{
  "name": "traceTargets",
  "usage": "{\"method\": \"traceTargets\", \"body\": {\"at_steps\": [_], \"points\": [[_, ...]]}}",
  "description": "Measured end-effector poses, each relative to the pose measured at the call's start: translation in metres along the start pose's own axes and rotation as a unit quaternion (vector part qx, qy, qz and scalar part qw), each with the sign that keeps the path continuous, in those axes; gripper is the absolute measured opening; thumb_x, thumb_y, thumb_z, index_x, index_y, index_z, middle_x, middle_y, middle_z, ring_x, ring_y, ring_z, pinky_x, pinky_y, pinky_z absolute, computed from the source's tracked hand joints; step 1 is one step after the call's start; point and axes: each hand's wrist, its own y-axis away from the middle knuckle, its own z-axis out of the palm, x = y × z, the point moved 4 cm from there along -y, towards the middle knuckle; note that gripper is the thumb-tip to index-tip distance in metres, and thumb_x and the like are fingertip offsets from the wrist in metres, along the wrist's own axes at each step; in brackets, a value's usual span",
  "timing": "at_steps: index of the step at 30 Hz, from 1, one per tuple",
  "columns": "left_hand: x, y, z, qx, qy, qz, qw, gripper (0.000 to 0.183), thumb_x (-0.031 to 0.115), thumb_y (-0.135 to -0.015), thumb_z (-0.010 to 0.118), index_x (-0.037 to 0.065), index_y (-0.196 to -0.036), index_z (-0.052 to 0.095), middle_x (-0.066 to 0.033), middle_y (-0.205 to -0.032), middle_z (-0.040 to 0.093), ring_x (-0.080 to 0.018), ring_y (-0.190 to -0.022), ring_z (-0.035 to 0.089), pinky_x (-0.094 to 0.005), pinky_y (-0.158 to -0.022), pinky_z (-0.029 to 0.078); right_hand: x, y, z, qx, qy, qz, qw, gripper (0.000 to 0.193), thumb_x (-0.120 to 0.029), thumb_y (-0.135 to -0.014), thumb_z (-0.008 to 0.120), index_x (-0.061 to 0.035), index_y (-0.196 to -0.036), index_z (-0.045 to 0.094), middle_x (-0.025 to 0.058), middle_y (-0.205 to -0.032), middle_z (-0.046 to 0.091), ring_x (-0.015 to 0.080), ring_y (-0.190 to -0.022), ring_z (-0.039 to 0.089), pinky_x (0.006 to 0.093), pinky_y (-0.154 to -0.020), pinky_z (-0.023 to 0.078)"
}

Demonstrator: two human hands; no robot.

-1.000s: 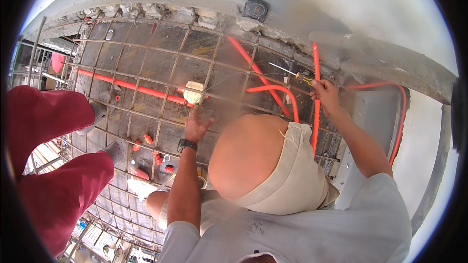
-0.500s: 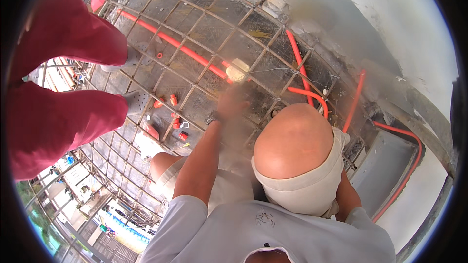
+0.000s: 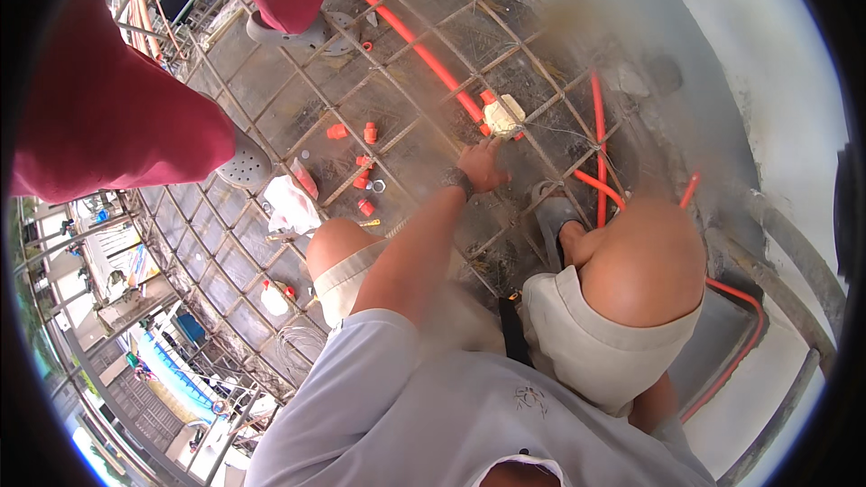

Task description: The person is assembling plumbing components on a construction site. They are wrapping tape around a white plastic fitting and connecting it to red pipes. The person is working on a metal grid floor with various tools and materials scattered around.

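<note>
Left hand: Your left hand [image 3: 484, 165] reached forward over the mesh, its grip loosely spread, fingertips just beside the near edge of the box; whether they touched it, you could not tell from this view. A dark watch [image 3: 458, 182] circled the wrist.
Right hand: It was hidden behind your right leg, with only part of the forearm showing, so the state of its grip could not be told.
Box: The cream box [image 3: 503, 114] sat among the bars, just beyond your left fingers, at the near end of the long red pipe [image 3: 408, 32].
Other pipes: To the right of the box lay a straight red pipe [image 3: 600, 126], and a bent red pipe [image 3: 595, 183] ran up against it, partly hidden by your knee.
Mesh: Rusty steel mesh [image 3: 521, 45] spread across the dark floor.
Loose pieces: Several red fittings [image 3: 370, 133] lay to the left of your hand, with a silver ring [image 3: 379, 186] near them.
Bag: A crumpled white bag [image 3: 290, 207] rested near your left knee.
Co-worker: At the upper left stood a person in dark red trousers [image 3: 117, 117] and grey clogs [image 3: 244, 162].
</note>
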Motion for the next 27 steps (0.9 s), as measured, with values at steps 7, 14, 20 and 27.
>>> {"method": "traceTargets", "body": {"at_steps": [7, 14, 20, 27], "points": [[-0.001, 0.001, 0.006, 0.01, -0.003, -0.011, 1.0, 0.101, 0.055, -0.082, 0.082, -0.001, -0.158, 0.045, -0.0262, -0.151, 0.056, -0.0421, -0.138, 0.055, -0.05, -0.118, 0.04, -0.048, -0.016, -0.019, -0.051, 0.183, -0.084, 0.978, 0.034, -0.033, -0.104, 0.069, -0.002, -0.113, 0.061, 0.0185, -0.095, 0.07, 0.0365, -0.084, 0.075, 0.0447, -0.074, 0.062], [0.0, 0.003, 0.003, 0.047, 0.027, -0.001, 0.999, 0.093, 0.051, -0.086, 0.08, -0.001, -0.156, 0.047, -0.0261, -0.146, 0.059, -0.0442, -0.135, 0.057, -0.0514, -0.115, 0.042, -0.101, -0.042, -0.001, -0.121, 0.346, -0.187, 0.912, 0.032, -0.031, -0.102, 0.07, -0.002, -0.112, 0.063, 0.0197, -0.096, 0.071, 0.0379, -0.086, 0.074, 0.0462, -0.076, 0.061], [0.0, 0.002, 0.006, 0.117, 0.096, -0.019, 0.988, 0.073, 0.039, -0.095, 0.071, -0.001, -0.152, 0.05, -0.0296, -0.138, 0.062, -0.047, -0.129, 0.06, -0.0539, -0.109, 0.046, -0.124, -0.067, 0.045, -0.187, 0.417, -0.269, 0.848, 0.03, -0.03, -0.101, 0.071, -0.002, -0.111, 0.064, 0.0207, -0.097, 0.071, 0.039, -0.088, 0.074, 0.0475, -0.078, 0.06], [-0.045, -0.02, 0.017, 0.233, 0.304, -0.257, 0.887, 0.047, 0.029, -0.098, 0.067, -0.01, -0.124, 0.067, -0.0265, -0.098, 0.071, -0.045, -0.1, 0.07, -0.0482, -0.091, 0.056, -0.147, -0.097, 0.113, -0.246, 0.445, -0.341, 0.791, 0.028, -0.028, -0.1, 0.071, -0.0021, -0.11, 0.065, 0.0219, -0.099, 0.072, 0.0404, -0.091, 0.074, 0.0489, -0.08, 0.059]]}}
